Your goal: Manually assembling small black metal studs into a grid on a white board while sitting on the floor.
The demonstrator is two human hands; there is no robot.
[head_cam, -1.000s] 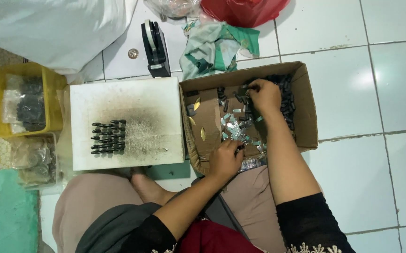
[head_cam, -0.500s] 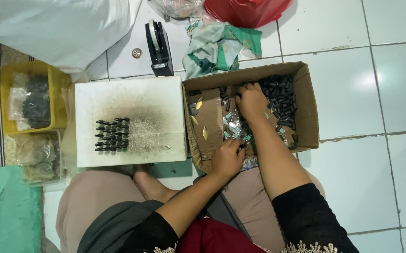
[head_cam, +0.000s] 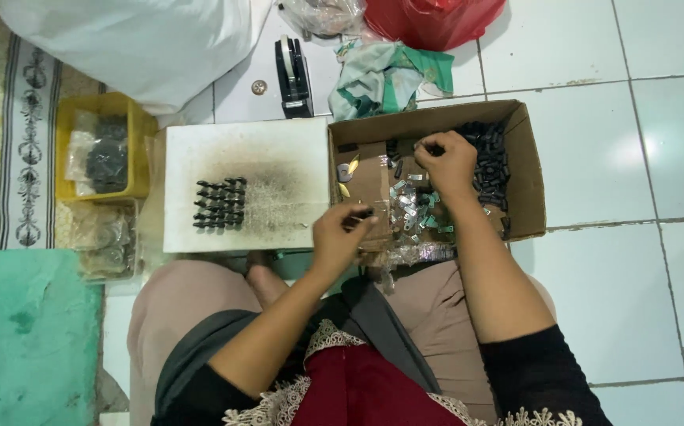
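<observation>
While the left hand (head_cam: pixel 340 235) hovers over the right edge of a white foam board (head_cam: pixel 239 185), its fingers are pinched shut on a small dark part (head_cam: pixel 361 213) whose long axis runs roughly left to right, its tip pointing toward the cardboard box (head_cam: pixel 515 126). That part sits between board and box, just at the box's left wall. Inside the box, the right hand (head_cam: pixel 446 164) is curled closed, fingertips nipping another small black piece (head_cam: pixel 434 148) at the edge of a heap of black cylindrical parts (head_cam: pixel 490 162) piled against the far right wall. Loose small silvery metal clips (head_cam: pixel 413 207) lie scattered over the box floor near its middle, with two yellowish tabs (head_cam: pixel 348 170) toward the left wall. On the soot-smudged board stands a tidy block of finished dark parts (head_cam: pixel 219 203), set in short rows that run left to right. Left of the board, a yellow plastic tray (head_cam: pixel 133 110) holds clear bags of dark pieces. Beyond the board stands a black tape dispenser (head_cam: pixel 293 67), next to a crumpled green cloth (head_cam: pixel 389 77) and a red plastic bag (head_cam: pixel 436 20).
</observation>
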